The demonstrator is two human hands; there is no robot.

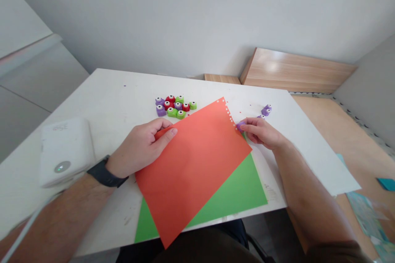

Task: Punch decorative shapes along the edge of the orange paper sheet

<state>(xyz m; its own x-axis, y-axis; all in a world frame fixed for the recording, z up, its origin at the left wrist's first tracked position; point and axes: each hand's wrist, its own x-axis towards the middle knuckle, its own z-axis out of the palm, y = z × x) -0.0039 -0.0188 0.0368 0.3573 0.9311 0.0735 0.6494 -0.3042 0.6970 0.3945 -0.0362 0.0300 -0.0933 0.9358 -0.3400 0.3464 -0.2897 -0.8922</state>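
An orange sheet of paper (197,164) lies tilted over a green sheet (237,193). Small punched holes run along its upper right edge. My left hand (148,144) pinches the orange sheet's upper left edge, thumb on top. At the right edge my right hand (262,131) grips a purple craft punch (240,126) set against the paper, just below the row of holes. Beyond that hand stand more purple punches (266,109), one partly hidden by the fingers. Behind the orange sheet is a cluster of several purple, red and green punches (172,113).
A white device with a round button (66,148) and a cable (29,226) sits on the left of the white table (123,102). Tiny paper bits are scattered near the sheet. At the right, a wooden headboard (293,70) and a lower wooden surface (333,127) adjoin the table.
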